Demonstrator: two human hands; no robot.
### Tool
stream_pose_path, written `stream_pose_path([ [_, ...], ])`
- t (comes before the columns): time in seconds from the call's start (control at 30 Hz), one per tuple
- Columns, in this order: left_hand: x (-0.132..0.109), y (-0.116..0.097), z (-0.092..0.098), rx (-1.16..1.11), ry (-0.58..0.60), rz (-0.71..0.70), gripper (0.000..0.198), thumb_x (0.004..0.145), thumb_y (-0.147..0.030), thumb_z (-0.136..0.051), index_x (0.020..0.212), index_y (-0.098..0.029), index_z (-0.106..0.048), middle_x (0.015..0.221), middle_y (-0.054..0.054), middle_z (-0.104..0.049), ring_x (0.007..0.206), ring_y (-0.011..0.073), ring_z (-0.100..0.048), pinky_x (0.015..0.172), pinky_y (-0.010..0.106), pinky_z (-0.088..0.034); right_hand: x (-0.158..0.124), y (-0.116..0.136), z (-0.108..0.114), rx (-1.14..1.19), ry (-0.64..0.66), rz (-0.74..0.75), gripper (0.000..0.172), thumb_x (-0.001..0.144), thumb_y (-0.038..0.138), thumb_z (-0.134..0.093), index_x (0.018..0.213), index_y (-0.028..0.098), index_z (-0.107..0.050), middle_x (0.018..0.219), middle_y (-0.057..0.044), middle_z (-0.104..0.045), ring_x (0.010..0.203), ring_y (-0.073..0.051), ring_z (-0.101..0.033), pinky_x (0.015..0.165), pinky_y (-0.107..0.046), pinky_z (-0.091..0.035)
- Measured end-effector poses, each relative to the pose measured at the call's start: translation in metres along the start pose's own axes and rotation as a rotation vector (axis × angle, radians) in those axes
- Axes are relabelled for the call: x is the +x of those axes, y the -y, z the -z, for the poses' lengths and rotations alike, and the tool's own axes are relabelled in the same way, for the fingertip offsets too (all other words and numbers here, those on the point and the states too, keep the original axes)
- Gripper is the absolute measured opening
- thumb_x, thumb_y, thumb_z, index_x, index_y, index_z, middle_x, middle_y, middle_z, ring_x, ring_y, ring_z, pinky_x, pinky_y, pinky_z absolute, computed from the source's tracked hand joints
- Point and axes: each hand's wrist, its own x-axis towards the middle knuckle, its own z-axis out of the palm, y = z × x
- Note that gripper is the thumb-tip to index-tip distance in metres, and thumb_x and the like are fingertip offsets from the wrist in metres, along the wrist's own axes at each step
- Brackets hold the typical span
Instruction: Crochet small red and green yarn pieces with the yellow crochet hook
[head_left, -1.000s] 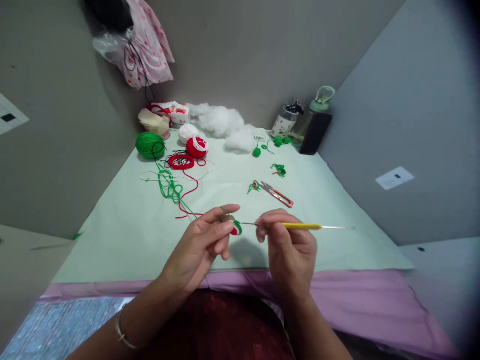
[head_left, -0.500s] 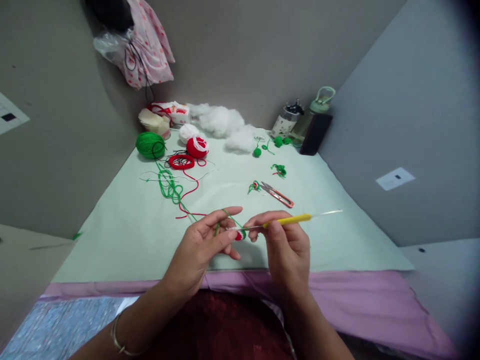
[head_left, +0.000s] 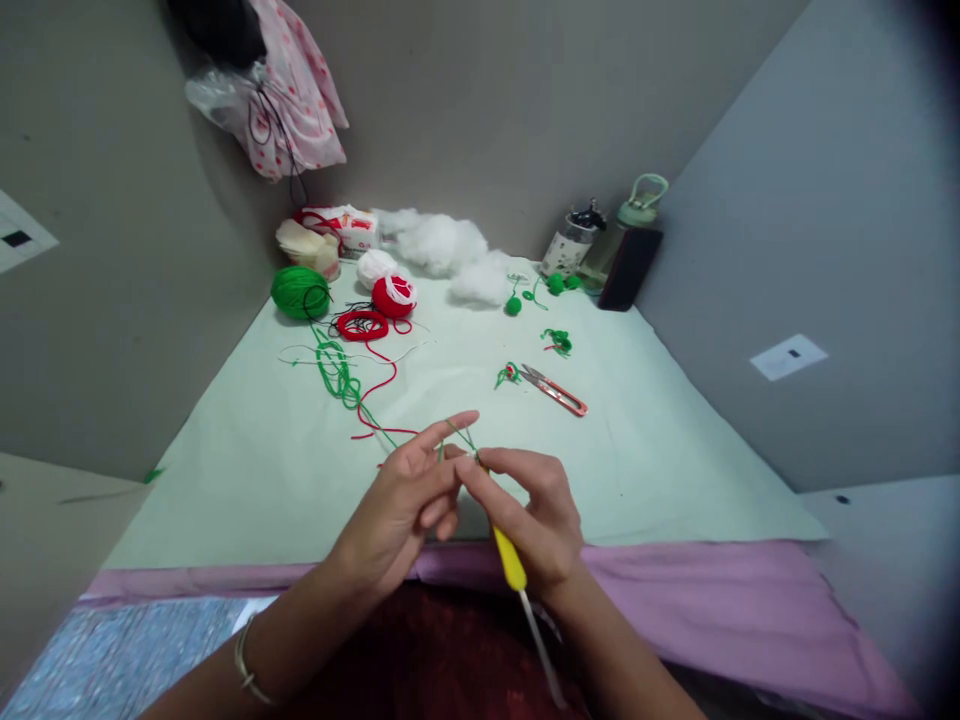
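My left hand (head_left: 397, 490) pinches a small crochet piece (head_left: 472, 456) between thumb and fingers, with its index finger stretched out. Over that finger runs green yarn (head_left: 388, 437), which leads back to loose coils on the table. My right hand (head_left: 538, 500) is closed on a crochet hook (head_left: 510, 562) with a yellow handle; the metal shaft at its other end slants down toward my lap. Both sets of fingertips meet at the piece. They hide most of it, along with the hook's working tip.
Orange-handled thread snips (head_left: 555, 390) lie beyond my right hand, near green yarn scraps (head_left: 508, 374). Green (head_left: 300, 293) and red-and-white (head_left: 394, 296) yarn balls sit back left. White stuffing (head_left: 442, 243), a phone (head_left: 630, 270) and a bottle (head_left: 639, 208) stand along the wall.
The hook has swung from pointing right to pointing down toward me. My right hand has moved left, up against the left fingers, and the red-and-white part of the piece is now covered.
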Motion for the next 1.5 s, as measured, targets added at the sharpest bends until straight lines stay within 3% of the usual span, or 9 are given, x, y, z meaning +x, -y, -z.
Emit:
stream_pose_path([
  [0.2,0.002,-0.013,0.004,-0.021,0.046,-0.036,0.043,0.080,-0.020,-0.091,0.121,-0.019,-0.080,0.083,-0.003,-0.066,0.042,-0.0041,-0.029,0.038,0.009,-0.034,0.012,-0.002,-0.002,0.683,-0.209,-0.524,0.022,0.107,0.018,-0.056,0.104,0.025,-0.077,0.087,-0.002,-0.073,0.068,-0.014,-0.065,0.063,-0.030,-0.057],
  [0.3,-0.001,-0.009,0.000,0.050,0.073,-0.087,0.037,0.082,-0.023,-0.091,0.118,-0.023,-0.082,0.086,-0.003,-0.067,0.043,-0.0032,-0.036,0.040,0.011,-0.042,0.017,-0.002,-0.005,0.725,-0.144,-0.531,0.019,0.105,0.021,-0.061,0.103,0.025,-0.079,0.094,-0.004,-0.077,0.080,-0.017,-0.071,0.067,-0.030,-0.060],
  [0.43,0.000,-0.001,-0.002,0.056,0.027,-0.151,0.042,0.082,-0.023,-0.091,0.122,-0.025,-0.082,0.089,-0.003,-0.068,0.047,-0.0006,-0.046,0.048,0.015,-0.052,0.011,0.001,-0.005,0.433,-0.087,-0.361,0.028,0.102,0.012,-0.064,0.118,0.029,-0.079,0.101,-0.005,-0.080,0.090,-0.019,-0.075,0.075,-0.033,-0.064],
  [0.57,0.004,-0.003,-0.001,-0.070,0.067,-0.004,0.042,0.080,-0.024,-0.093,0.120,-0.019,-0.083,0.065,-0.007,-0.057,0.043,-0.0004,-0.037,0.045,0.013,-0.049,0.005,0.001,-0.001,0.218,-0.052,-0.193,0.036,0.097,0.009,-0.068,0.126,0.029,-0.078,0.108,-0.008,-0.080,0.095,-0.022,-0.076,0.078,-0.035,-0.064],
  [0.77,0.004,-0.011,0.001,-0.071,0.037,-0.010,0.032,0.076,-0.021,-0.093,0.108,-0.019,-0.087,0.075,-0.003,-0.065,0.043,-0.0025,-0.035,0.045,0.013,-0.049,0.016,-0.007,-0.001,0.748,-0.227,-0.630,0.021,0.105,0.021,-0.062,0.101,0.028,-0.081,0.088,-0.001,-0.075,0.069,-0.013,-0.066,0.066,-0.028,-0.057],
  [0.9,0.001,-0.004,-0.001,0.026,0.063,-0.086,0.036,0.079,-0.023,-0.092,0.114,-0.026,-0.085,0.091,-0.002,-0.067,0.046,0.0000,-0.045,0.050,0.020,-0.058,0.017,-0.005,-0.005,0.828,-0.110,-0.695,0.014,0.101,0.028,-0.070,0.098,0.027,-0.083,0.092,-0.003,-0.078,0.081,-0.016,-0.070,0.074,-0.029,-0.058],
  [1.07,-0.002,-0.004,-0.001,0.068,0.053,-0.093,0.039,0.079,-0.026,-0.092,0.116,-0.021,-0.083,0.090,-0.001,-0.064,0.050,0.0007,-0.043,0.049,0.018,-0.056,0.016,-0.007,-0.006,0.950,-0.142,-0.825,0.017,0.101,0.036,-0.071,0.095,0.023,-0.081,0.086,-0.003,-0.077,0.071,-0.014,-0.069,0.070,-0.028,-0.058],
  [1.3,-0.005,-0.007,0.001,0.143,0.031,-0.145,0.037,0.080,-0.024,-0.090,0.116,-0.023,-0.083,0.087,-0.002,-0.061,0.053,0.0029,-0.046,0.050,0.020,-0.058,0.018,-0.004,0.005,0.881,-0.086,-0.712,0.021,0.108,0.031,-0.058,0.100,0.022,-0.076,0.092,-0.004,-0.081,0.072,-0.015,-0.075,0.070,-0.029,-0.064],
  [1.5,-0.002,0.000,0.005,0.251,-0.048,-0.271,0.035,0.086,-0.023,-0.086,0.121,-0.029,-0.082,0.090,-0.004,-0.060,0.059,0.0038,-0.055,0.058,0.018,-0.061,0.010,0.004,0.007,0.437,-0.019,-0.300,0.025,0.106,0.014,-0.055,0.121,0.024,-0.073,0.103,-0.007,-0.081,0.089,-0.018,-0.077,0.079,-0.034,-0.064],
])
